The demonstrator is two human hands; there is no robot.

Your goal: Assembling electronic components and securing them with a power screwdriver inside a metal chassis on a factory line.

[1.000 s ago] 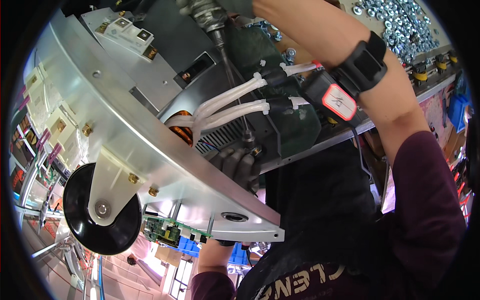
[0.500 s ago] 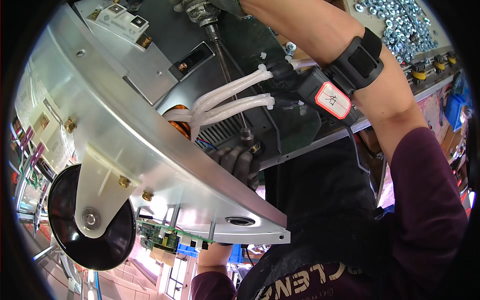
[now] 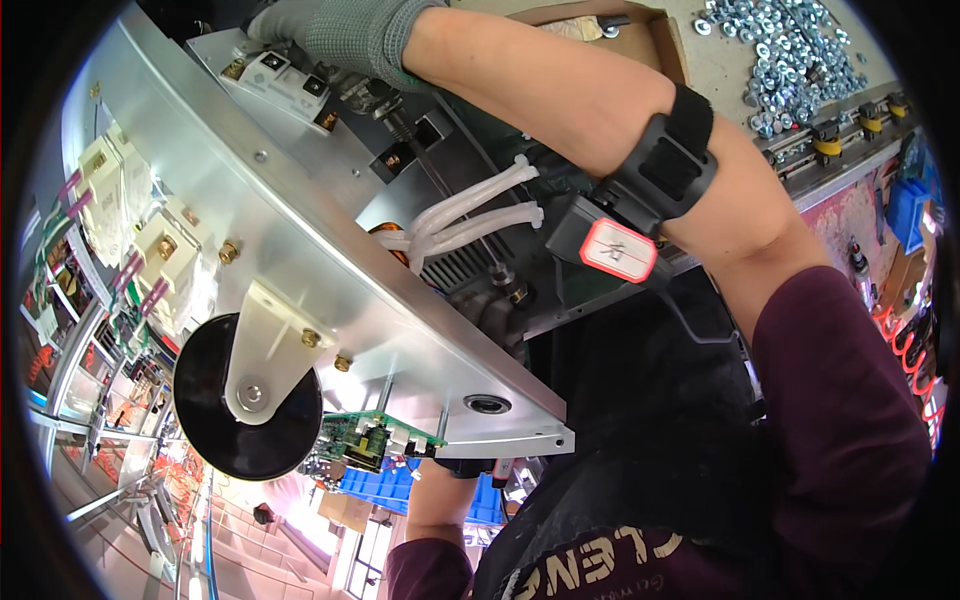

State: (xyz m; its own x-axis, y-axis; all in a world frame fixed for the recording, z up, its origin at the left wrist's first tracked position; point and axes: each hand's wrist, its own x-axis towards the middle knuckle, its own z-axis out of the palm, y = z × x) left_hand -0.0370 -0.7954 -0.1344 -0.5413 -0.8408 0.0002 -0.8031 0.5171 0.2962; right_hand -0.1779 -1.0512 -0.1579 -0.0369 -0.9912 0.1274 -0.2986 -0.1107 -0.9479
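Observation:
My right hand (image 3: 350,35), in a grey knit glove, is closed around a power driver (image 3: 368,95) at the top. From the driver a long thin extension shaft (image 3: 432,170) slants down behind white-sleeved cables (image 3: 480,195) to a socket (image 3: 507,280) low inside a metal cabinet. Beside that socket are the curled, gloved fingers of my left hand (image 3: 495,318). They are in shadow and partly covered by the silver panel (image 3: 350,265), so what they hold is hidden. My left forearm (image 3: 440,500) shows below the panel's lower edge.
A black disc (image 3: 250,420) on a white bracket and a green circuit board (image 3: 375,440) stick out from the panel. White terminal blocks (image 3: 275,80) sit inside the cabinet. Loose bolts and washers (image 3: 800,70) lie at upper right, near a cardboard box (image 3: 650,30).
The view has shifted, and more of my right glove shows, now further left with the driver. The socket stays low in the cabinet beside my left fingers, which look darker.

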